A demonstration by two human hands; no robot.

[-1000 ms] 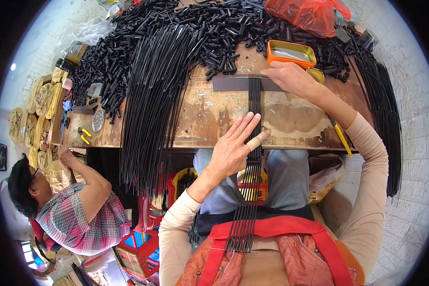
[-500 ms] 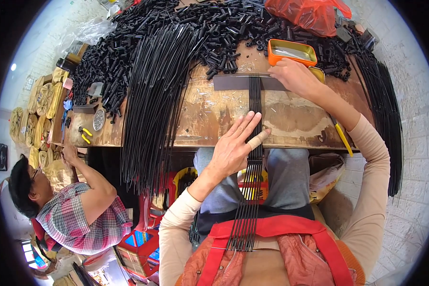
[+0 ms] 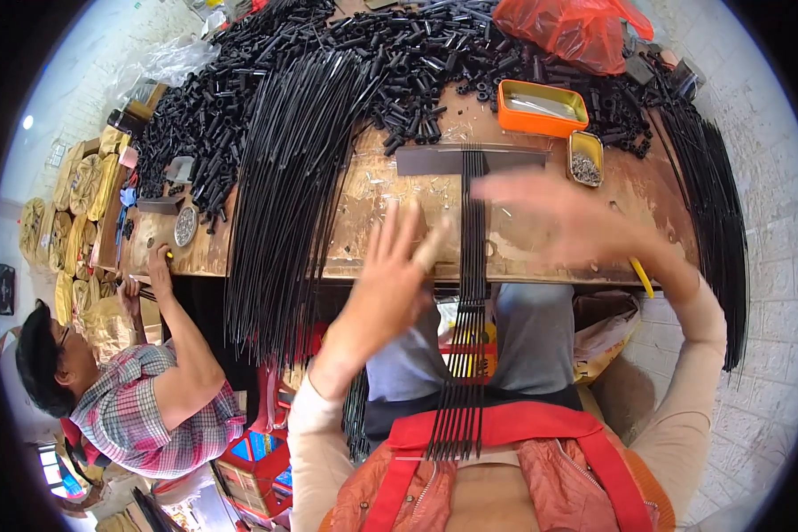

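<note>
A flat row of thin black rods runs from a dark bar on the table down over the edge to my lap. My left hand, a bandage-like wrap on one finger, is raised just left of the rods with fingers apart, holding nothing. Over the right side of the row, my right hand is smeared by motion, so its fingers cannot be made out. Beyond it stand an orange tin of thin pale strips and a small gold tin of tiny metal pieces.
A thick bundle of black rods hangs over the table edge at left, another at right. Black tubes are heaped at the back beside a red plastic bag. A yellow-handled tool lies near the right edge. A co-worker sits at left.
My left hand has lifted off the rods and moved left. My right hand has come nearer from the far bar, uncovering the small tin. The co-worker's hand has reached the yellow pliers.
</note>
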